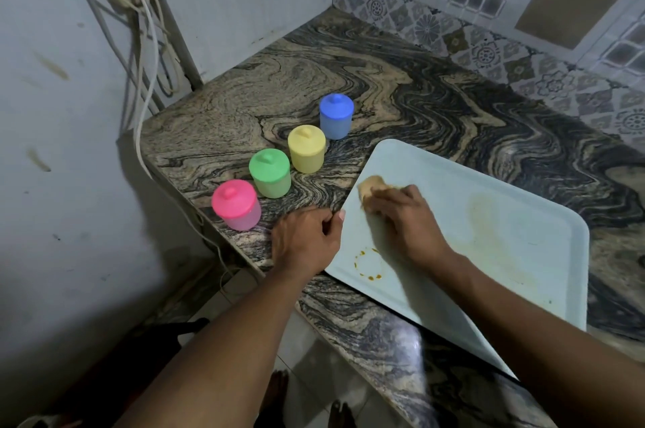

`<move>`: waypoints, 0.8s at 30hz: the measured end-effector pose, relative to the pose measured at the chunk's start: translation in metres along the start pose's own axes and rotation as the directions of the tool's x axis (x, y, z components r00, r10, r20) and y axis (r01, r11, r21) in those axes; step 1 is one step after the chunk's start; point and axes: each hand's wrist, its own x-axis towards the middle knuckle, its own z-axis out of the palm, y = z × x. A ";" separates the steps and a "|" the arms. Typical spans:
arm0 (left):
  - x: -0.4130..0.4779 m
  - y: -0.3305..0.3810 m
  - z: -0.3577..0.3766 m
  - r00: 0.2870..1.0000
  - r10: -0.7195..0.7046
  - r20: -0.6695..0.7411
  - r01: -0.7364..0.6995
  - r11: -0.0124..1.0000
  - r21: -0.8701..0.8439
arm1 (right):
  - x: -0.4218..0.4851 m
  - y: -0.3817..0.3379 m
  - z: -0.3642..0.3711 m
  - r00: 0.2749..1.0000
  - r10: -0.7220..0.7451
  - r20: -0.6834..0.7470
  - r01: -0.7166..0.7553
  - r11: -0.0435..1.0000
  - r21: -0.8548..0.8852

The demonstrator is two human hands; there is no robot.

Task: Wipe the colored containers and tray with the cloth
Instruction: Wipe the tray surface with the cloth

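Observation:
A pale blue tray [506, 204] lies on the marbled counter, with a brown ring stain near its front left corner and a faint yellowish smear across its middle. My right hand [408, 218] presses a small tan cloth [370, 185] onto the tray near its left edge. My left hand [307, 239] grips the tray's left corner, thumb over the rim. Four lidded containers stand in a diagonal row left of the tray: pink [236, 205], green [269, 173], yellow [306, 148] and blue [336, 116].
The counter [419, 96] ends at a white wall on the left and a patterned tile wall at the back right. A power strip with cables [139, 26] hangs on the left wall. The tray's front edge overhangs the counter edge above the tiled floor.

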 end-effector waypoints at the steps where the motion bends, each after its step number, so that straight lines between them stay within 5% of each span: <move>1: 0.000 0.000 0.001 1.000 -0.002 0.003 0.002 1.000 -0.004 | -0.019 -0.006 0.000 0.999 -0.040 0.031 0.037 0.997 0.075; 6: -0.001 0.000 0.001 1.000 -0.011 0.008 0.011 1.000 -0.016 | -0.071 -0.016 -0.039 0.975 -0.167 0.149 0.130 0.965 0.228; 10: 0.000 0.001 0.001 1.000 -0.011 0.011 0.011 1.000 -0.019 | -0.006 0.028 -0.061 0.964 0.200 -0.175 -0.177 0.974 0.139; 12: -0.001 0.001 0.001 1.000 -0.008 0.010 0.008 1.000 -0.020 | 0.024 0.041 -0.049 0.947 0.275 -0.166 -0.270 0.961 0.055; 15: -0.001 0.000 0.002 1.000 -0.004 0.008 0.005 1.000 -0.027 | 0.021 0.014 -0.014 0.982 0.161 -0.095 -0.164 0.986 -0.025; 18: 0.000 -0.001 0.002 1.000 -0.015 0.013 0.016 0.999 -0.028 | -0.034 -0.026 0.003 0.998 -0.058 0.018 0.055 0.988 0.142; 24: -0.002 0.001 0.000 0.999 -0.025 0.026 0.026 0.999 -0.040 | -0.100 0.004 -0.053 0.948 -0.197 0.248 0.148 0.967 0.206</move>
